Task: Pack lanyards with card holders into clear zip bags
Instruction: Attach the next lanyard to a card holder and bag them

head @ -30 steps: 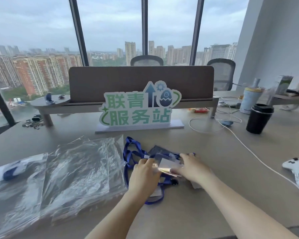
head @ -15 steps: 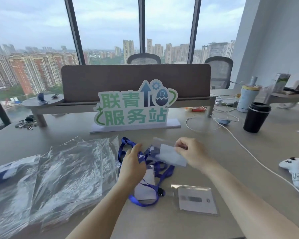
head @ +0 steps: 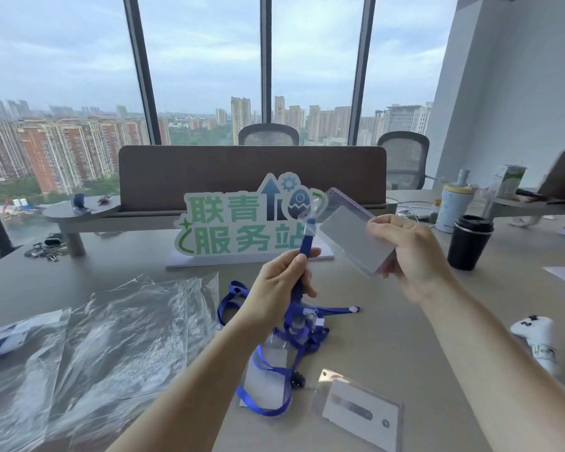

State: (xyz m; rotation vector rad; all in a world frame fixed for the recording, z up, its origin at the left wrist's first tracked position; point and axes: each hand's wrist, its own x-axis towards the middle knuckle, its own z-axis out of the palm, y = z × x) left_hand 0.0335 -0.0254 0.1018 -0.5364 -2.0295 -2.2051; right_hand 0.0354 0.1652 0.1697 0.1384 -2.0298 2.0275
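My left hand (head: 282,282) pinches the blue lanyard strap (head: 305,246) just below its clip, lifted above the desk. My right hand (head: 408,252) grips a clear card holder (head: 346,230) with a white card inside, attached to that clip. The rest of the strap hangs down into a tangle of blue lanyards (head: 294,324) on the desk. A loose card holder (head: 361,409) lies flat near the front edge. Another card holder (head: 265,367) sits under the tangle. A pile of clear zip bags (head: 118,337) spreads across the left of the desk.
One packed bag (head: 4,337) with a blue lanyard lies at far left. A green sign (head: 238,223) stands at the desk's middle. A black cup (head: 468,243), a white bottle (head: 452,203) and a white game controller (head: 535,337) sit on the right. Keys (head: 44,249) lie far left.
Both hands rose from the desk with a card holder and its strap, now held up in front of the sign. A second card holder was left flat near the front edge.
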